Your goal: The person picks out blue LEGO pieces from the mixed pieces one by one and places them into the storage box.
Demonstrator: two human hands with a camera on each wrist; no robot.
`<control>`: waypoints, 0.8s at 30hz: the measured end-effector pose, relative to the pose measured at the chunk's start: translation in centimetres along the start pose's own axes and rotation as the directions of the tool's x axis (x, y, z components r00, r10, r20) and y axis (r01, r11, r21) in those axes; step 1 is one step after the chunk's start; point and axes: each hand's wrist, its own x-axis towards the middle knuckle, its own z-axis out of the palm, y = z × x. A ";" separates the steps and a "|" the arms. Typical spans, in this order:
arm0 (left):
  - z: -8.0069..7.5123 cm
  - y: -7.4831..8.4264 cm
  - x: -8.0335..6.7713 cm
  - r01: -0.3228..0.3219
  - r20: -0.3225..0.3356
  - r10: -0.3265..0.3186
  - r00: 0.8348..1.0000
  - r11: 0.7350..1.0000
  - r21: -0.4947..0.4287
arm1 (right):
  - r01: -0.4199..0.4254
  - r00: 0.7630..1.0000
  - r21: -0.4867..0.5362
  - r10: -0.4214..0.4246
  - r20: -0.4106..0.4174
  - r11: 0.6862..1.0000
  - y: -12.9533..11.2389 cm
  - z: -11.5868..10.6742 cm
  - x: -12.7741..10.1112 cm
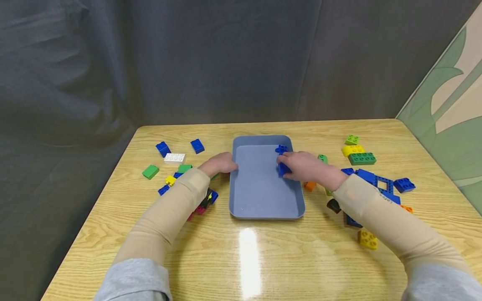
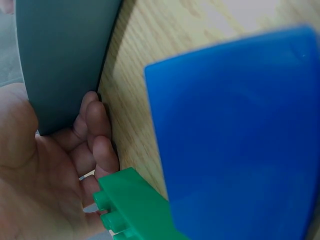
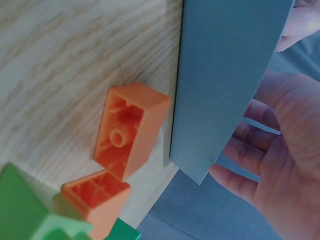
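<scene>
Left grip [image 1: 221, 163]: pinching tray [image 1: 263, 209] by near wall | Right grip [image 1: 305, 168]: appears to pinch blue brick [image 1: 284, 169], inside tray, at fingertips | Advised: left braces tray; right keeps brick level, clear of wall.

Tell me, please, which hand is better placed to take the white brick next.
Probably the left hand: nearer the white brick, though holding the tray; the right hand is farther, at a blue piece.

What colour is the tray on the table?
The tray is greyish blue; it shows best in the head view.
</scene>
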 end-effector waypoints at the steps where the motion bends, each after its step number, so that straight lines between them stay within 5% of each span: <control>1: 0.0 0.0 0.0 -0.001 0.000 0.001 1.000 1.000 0.002 | 0.000 1.000 0.000 0.000 0.006 1.000 0.0 0.0 0.0; 24: 0.0 0.1 -0.2 -0.008 -0.012 0.009 1.000 0.999 0.041 | -0.014 0.997 -0.019 0.015 0.078 1.000 0.2 0.7 0.3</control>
